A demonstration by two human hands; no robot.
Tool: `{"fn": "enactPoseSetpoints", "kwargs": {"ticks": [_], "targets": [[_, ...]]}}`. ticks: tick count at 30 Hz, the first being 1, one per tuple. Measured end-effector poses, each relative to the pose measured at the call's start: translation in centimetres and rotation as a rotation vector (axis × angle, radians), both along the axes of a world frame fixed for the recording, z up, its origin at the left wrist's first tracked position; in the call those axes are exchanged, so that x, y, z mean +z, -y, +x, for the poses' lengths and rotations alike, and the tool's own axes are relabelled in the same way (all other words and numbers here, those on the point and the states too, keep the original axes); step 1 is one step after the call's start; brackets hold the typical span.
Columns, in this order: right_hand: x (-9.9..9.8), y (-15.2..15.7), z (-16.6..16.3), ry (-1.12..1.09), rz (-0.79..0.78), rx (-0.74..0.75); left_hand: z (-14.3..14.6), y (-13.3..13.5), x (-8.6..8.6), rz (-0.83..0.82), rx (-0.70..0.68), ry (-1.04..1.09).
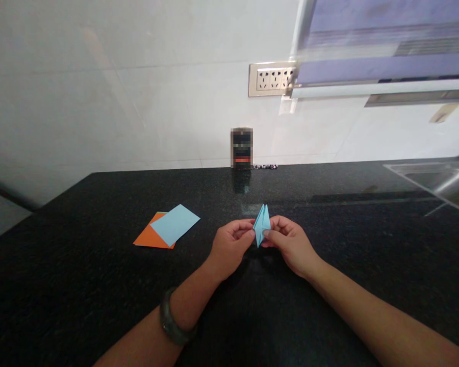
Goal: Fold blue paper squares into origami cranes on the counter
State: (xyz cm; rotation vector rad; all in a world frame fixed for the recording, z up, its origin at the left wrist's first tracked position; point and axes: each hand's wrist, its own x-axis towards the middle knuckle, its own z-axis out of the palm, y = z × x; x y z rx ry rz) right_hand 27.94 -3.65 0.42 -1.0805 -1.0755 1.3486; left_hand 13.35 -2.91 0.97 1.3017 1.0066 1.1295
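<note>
A piece of light blue folded paper (260, 224) is held up over the dark countertop, a narrow diamond with two points at the top and one at the bottom. My left hand (233, 244) pinches its left edge between thumb and fingers. On the other side my right hand (291, 243) grips it, the thumb pressed on its front near the lower right. The right fingers are partly hidden behind the paper. Away to the left lie a flat light blue sheet (177, 224) and, partly under it, an orange sheet (153, 237).
The black speckled countertop (99, 295) runs up to a white tiled wall. Against the wall stands a dark blurred-out object (241, 148) with a beaded strand (266, 166) beside it. A metal sink (453, 178) is at the far right. Wall sockets (274, 79) are above.
</note>
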Motion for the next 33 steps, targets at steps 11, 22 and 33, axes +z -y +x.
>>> {"fn": "enactPoseSetpoints", "kwargs": {"ticks": [11, 22, 33], "targets": [[0.10, -0.01, 0.18, 0.086, 0.049, 0.027, 0.07, 0.22, -0.25, 0.020, -0.043, 0.000], [0.12, 0.03, 0.17, 0.127, 0.035, 0.035, -0.18, 0.21, -0.39, 0.266, 0.014, -0.187], [0.31, -0.03, 0.40, 0.230, 0.074, 0.036, 0.06, 0.18, 0.06, 0.025, -0.016, -0.039]]}}
